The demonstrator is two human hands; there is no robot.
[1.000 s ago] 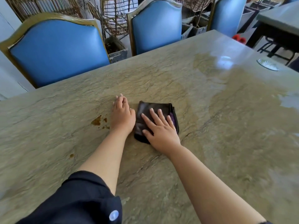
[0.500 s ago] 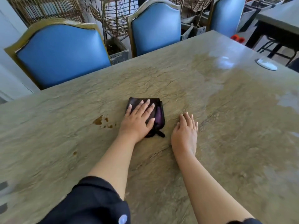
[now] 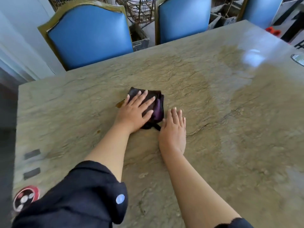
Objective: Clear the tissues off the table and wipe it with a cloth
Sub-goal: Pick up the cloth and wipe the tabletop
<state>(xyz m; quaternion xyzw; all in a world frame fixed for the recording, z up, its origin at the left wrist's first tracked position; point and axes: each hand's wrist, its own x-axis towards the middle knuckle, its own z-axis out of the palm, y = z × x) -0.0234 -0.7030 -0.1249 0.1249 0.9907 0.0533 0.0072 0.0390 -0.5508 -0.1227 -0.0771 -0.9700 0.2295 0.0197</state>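
Note:
A folded dark purple cloth [image 3: 157, 105] lies on the stone table [image 3: 230, 129]. My left hand [image 3: 136, 111] presses flat on it with straight, spread fingers. A brown stain [image 3: 119, 104] peeks out at the cloth's left edge, partly under my hand. A smaller brown spot [image 3: 98, 131] sits further left. My right hand [image 3: 173, 130] rests flat on the bare table just right of the cloth, fingers straight. No tissues are in view.
Blue chairs [image 3: 88, 35] stand along the far edge. Wet patches [image 3: 230, 63] shine at the right. A round metal disc [image 3: 298, 58] sits at the right edge. A red round object [image 3: 26, 198] and two dark strips [image 3: 32, 163] lie near the table's left end.
The cloth passed from my right hand to my left hand. My left hand has slid it left onto the brown stain. My right hand moved closer to the cloth.

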